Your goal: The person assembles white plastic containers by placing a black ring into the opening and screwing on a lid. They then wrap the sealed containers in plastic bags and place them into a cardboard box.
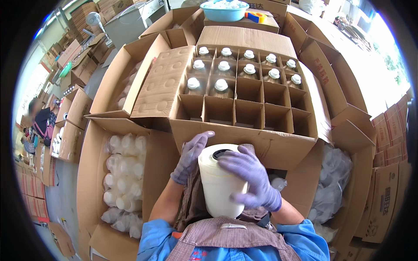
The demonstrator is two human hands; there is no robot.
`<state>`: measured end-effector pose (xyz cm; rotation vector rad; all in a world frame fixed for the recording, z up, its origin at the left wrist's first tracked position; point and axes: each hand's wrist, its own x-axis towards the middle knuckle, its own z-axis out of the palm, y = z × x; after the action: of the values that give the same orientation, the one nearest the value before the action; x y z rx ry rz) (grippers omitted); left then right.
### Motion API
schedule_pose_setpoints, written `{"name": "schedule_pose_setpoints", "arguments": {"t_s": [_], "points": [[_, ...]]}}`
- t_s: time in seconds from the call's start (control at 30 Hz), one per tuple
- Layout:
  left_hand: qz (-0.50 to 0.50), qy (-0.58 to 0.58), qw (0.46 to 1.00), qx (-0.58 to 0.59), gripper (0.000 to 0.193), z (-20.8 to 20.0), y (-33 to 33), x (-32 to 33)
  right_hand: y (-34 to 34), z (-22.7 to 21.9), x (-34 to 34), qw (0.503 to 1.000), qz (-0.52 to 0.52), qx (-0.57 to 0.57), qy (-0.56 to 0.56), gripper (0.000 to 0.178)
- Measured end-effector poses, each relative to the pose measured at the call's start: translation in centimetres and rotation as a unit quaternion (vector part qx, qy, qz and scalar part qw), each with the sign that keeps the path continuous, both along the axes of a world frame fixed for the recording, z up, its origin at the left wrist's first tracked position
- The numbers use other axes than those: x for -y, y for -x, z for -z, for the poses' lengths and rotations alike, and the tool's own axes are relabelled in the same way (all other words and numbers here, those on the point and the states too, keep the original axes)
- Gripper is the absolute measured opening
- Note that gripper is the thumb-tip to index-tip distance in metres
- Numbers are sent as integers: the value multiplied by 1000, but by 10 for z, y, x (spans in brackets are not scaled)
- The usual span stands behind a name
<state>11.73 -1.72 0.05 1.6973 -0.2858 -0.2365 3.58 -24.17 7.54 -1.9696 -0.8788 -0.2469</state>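
White cylinder (223, 191) is standing nearly upright at the person's lap, up against the apron (222, 239) and just this side of the divided carton (278, 148), with a hand on either flank! The right hand (251, 178) is spreading its fingers across the upper side, close by the dark ring (220, 153); it is blurring a little, so whether it is pressing, I cannot tell. Over on the other flank, the left hand (193, 156) is holding its fingers straight, just beside the wall; contact there is staying unclear. So the hands are sitting apart, the cylinder between them, neither visibly clamping.

Good handling, I'd judge, is calling for balance: left palm bracing the flank, right hand guiding the top evenly, base resting steadily against the lap, so that nothing is tipping or slipping.

And the tally is coming in! One cylinder, two gloved hands. Twelve white-capped bottles (224, 66) are standing in the divided carton: five at the back, five next, two in the third row. Compartments are running five across, four deep. One blue basin (224, 14) is sitting beyond; pale bottles (124, 174) on the left are overlapping too much for counting.
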Motion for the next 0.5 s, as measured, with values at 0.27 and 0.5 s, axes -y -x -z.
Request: {"name": "schedule_pose_setpoints", "arguments": {"t_s": [0.27,0.5], "points": [[76,-50,978,190,57,-34,36,11,-29,60,7,964,62,-156,-204,33],[198,-108,962,154,40,-36,-8,26,15,-29,-40,995,38,51,74,54]]}}
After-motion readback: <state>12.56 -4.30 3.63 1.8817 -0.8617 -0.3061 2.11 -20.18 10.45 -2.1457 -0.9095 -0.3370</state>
